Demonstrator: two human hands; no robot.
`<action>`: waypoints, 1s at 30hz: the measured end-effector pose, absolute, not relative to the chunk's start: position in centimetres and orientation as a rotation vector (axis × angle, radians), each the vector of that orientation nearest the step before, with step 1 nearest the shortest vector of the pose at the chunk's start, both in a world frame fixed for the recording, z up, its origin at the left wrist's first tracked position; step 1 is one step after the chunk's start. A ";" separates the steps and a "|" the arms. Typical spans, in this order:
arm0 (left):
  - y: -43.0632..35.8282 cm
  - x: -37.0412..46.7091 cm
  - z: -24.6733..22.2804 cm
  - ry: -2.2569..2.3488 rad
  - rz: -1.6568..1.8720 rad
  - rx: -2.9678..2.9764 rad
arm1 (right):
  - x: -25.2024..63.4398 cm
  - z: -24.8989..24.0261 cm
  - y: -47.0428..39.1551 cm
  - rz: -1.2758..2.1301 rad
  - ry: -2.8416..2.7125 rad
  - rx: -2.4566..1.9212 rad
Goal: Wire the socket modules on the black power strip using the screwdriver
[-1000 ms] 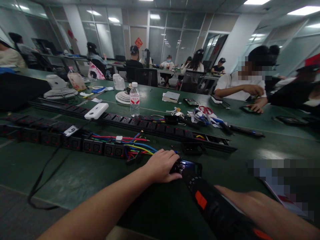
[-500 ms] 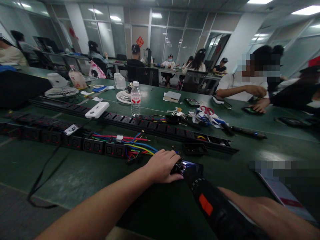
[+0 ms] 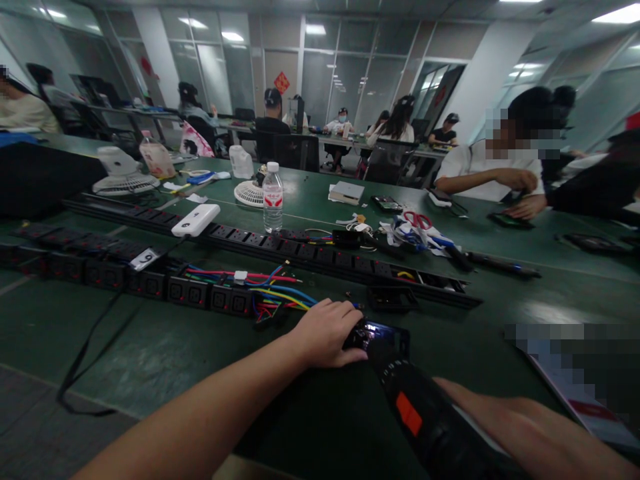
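My left hand (image 3: 327, 333) is closed on a small black module with a shiny face (image 3: 387, 333), pressing it on the green table. Red, blue and yellow wires (image 3: 283, 293) run from the black socket strip (image 3: 220, 299) toward that hand. A black cordless drill (image 3: 425, 407) with an orange patch is in my right hand (image 3: 520, 420), which wraps its far side; part of the fingers is hidden. The drill's nose points at the module, and its tip is hidden there. An open black plastic housing (image 3: 393, 298) lies just beyond.
A longer black socket strip (image 3: 280, 250) crosses the table, with a white box (image 3: 195, 220) on it. Behind stand a water bottle (image 3: 273, 200) and fan parts (image 3: 250, 192). Tools and scraps (image 3: 410, 233) lie right of centre. A co-worker (image 3: 495, 167) sits across the table.
The view has shifted very slightly. Both hands, the drill and the module stay in nearly the same place.
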State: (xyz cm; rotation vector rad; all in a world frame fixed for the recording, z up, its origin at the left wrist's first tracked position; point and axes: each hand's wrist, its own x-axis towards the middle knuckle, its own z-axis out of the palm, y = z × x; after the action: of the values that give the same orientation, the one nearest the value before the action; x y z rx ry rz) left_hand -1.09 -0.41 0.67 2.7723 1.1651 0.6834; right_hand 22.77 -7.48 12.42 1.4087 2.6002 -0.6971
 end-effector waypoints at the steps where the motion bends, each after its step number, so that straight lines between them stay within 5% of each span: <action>1: -0.4 -1.1 0.7 1.166 0.680 2.774 | 22.9 12.5 -7.4 -0.806 2.521 1.385; 5: -0.5 -1.1 0.6 1.161 0.681 2.785 | 22.4 13.3 -7.3 -0.942 2.389 1.344; 13: -0.5 -1.2 0.5 1.158 0.694 2.793 | 20.9 12.0 -8.1 -0.464 2.678 1.601; 23: -0.4 -1.1 0.4 1.158 0.678 2.782 | 21.2 14.3 -7.4 -0.860 2.351 1.396; 30: -0.5 -1.1 0.5 1.148 0.687 2.792 | 21.0 14.7 -7.3 -0.828 2.258 1.364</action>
State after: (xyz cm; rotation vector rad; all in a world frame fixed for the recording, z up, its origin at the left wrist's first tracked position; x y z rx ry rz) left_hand -1.15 -0.51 0.54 2.7916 1.1476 0.6871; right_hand 21.04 -7.32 14.67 1.3638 2.2578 -0.8275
